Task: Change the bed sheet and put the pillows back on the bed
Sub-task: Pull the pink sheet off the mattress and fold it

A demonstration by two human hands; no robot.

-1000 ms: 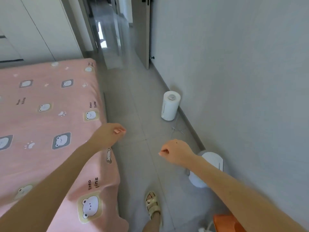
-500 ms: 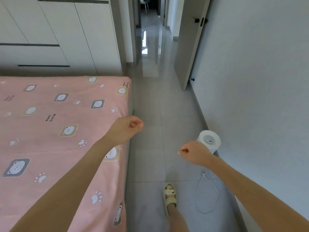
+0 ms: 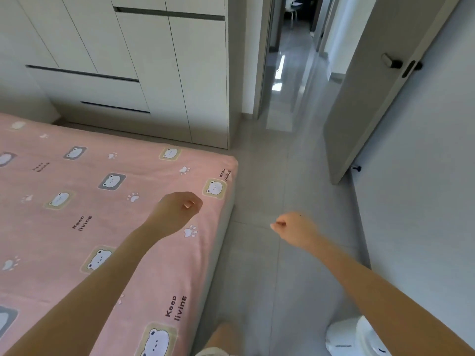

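White canister (image 3: 352,337) now nearer; bed (image 3: 64,227) left, door (image 3: 372,98) ahead.

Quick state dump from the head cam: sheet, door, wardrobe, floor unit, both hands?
Pink sheet: spread flat on the bed, near corner covered.
Door: open, swung toward the wall.
Wardrobe: doors and drawers closed.
White unit: on the floor by the wall, partly cut off.
Left hand: fingers curled, holding nothing, above the sheet.
Right hand: fingers curled, holding nothing, over the floor.
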